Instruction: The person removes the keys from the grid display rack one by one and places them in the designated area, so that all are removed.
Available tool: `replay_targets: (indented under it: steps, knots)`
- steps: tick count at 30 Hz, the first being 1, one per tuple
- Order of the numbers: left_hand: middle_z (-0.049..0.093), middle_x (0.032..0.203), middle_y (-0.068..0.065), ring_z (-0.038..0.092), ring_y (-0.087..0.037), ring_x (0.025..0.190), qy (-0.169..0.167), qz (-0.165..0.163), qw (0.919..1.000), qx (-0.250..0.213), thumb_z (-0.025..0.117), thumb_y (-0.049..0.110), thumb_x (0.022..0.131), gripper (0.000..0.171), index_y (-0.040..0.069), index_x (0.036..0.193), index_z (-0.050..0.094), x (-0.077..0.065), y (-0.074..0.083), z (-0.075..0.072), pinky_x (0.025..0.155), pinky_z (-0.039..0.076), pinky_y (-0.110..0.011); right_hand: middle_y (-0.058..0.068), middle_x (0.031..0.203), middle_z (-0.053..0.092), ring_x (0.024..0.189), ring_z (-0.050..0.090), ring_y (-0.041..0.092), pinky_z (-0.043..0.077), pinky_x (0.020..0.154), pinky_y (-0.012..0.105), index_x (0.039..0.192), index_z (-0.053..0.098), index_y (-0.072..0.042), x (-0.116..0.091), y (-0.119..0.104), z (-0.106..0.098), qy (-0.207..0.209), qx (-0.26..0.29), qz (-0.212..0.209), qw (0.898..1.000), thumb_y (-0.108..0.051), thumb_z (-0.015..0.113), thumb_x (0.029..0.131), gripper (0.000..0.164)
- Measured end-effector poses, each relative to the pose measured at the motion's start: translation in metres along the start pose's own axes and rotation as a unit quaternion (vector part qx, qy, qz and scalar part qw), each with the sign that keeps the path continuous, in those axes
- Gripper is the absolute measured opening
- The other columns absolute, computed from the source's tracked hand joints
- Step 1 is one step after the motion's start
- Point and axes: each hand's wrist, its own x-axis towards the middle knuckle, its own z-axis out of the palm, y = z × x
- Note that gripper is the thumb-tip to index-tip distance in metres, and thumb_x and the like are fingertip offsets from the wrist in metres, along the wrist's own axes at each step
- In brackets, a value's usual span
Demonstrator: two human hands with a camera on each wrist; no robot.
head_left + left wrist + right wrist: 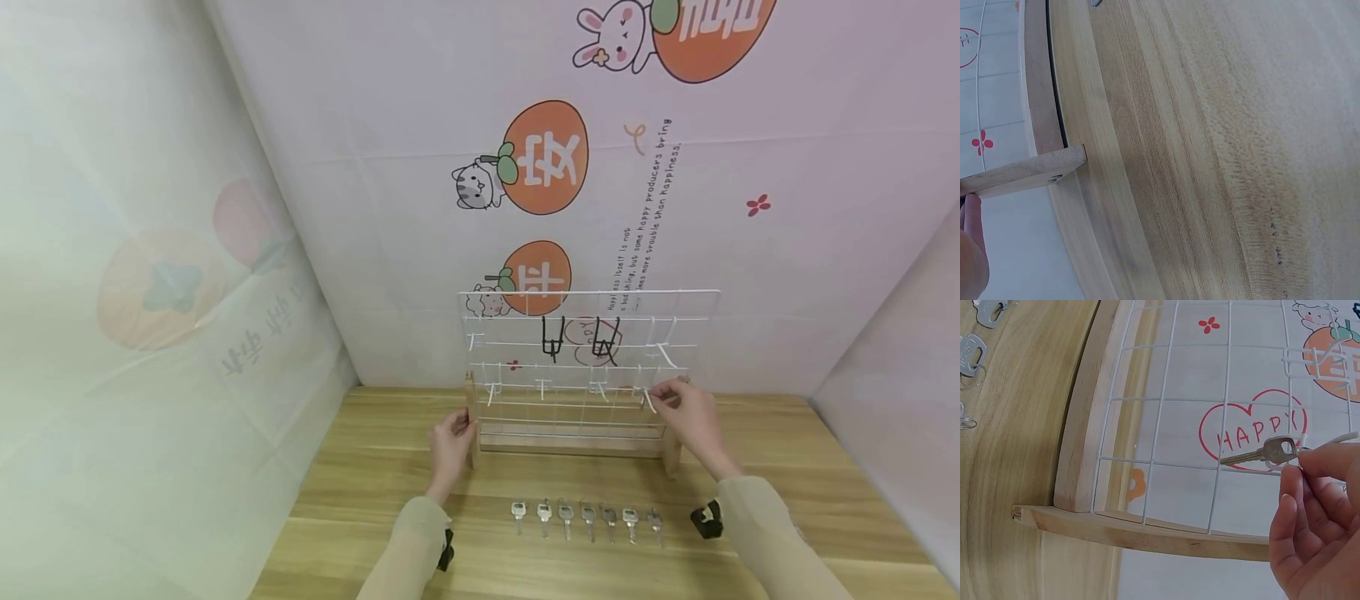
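My right hand (693, 418) pinches a silver key (1270, 451) by its ring, close to a white hook (649, 402) at the right of the white wire grid rack (588, 292). In the right wrist view the key's blade points left, in front of the wires. At the rack's left end, my left hand (449, 450) holds the upright post (472, 421) of the wooden stand. Only part of that hand (972, 256) shows in the left wrist view, its fingers at the board. Several silver keys (588, 515) lie in a row on the table before the rack.
Two black hooks (552, 340) hang on the upper grid, with several white hooks (597, 388) around and below them. The wood-grain table (360, 483) meets a printed cloth backdrop (390, 250) behind. Cloth (150, 400) also hangs at the left side.
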Motion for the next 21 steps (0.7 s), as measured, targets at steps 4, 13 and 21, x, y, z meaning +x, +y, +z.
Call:
replay_targets:
  steps: [4,13,21]
  knots:
    - [0.074,0.104,-0.025,0.074,-0.036,0.097,0.001,-0.003,1.0000,-0.003,0.071,-0.002,0.087,0.019,-0.006,0.106,0.070,-0.0002,-0.0002,0.0001,0.082,0.065,-0.032,0.020,0.091,0.073,0.076,0.069,0.028,0.060,0.068,0.036,0.095,0.070,0.002,-0.0014,0.0005,-0.0011,-0.009,0.004,0.004,1.000,-0.007,0.069,0.089,0.011]
    - [0.074,0.103,-0.025,0.074,-0.037,0.096,0.004,0.001,1.0000,-0.003,0.071,-0.002,0.087,0.019,-0.006,0.105,0.070,-0.0002,-0.0012,0.0003,0.082,0.065,-0.032,0.018,0.092,0.073,0.074,0.067,0.020,0.053,0.065,0.021,0.096,0.070,0.000,-0.0053,0.0001,-0.0042,-0.018,0.004,-0.008,1.000,-0.008,0.068,0.089,0.011]
    - [0.073,0.104,-0.026,0.073,-0.038,0.097,0.004,-0.001,0.9999,-0.011,0.071,-0.003,0.086,0.020,-0.006,0.106,0.070,0.0002,-0.0006,0.0001,0.082,0.065,-0.033,0.016,0.088,0.073,0.072,0.065,0.014,0.052,0.063,0.021,0.096,0.070,-0.002,-0.0090,0.0006,-0.0065,-0.025,0.003,-0.006,1.000,-0.010,0.069,0.090,0.010]
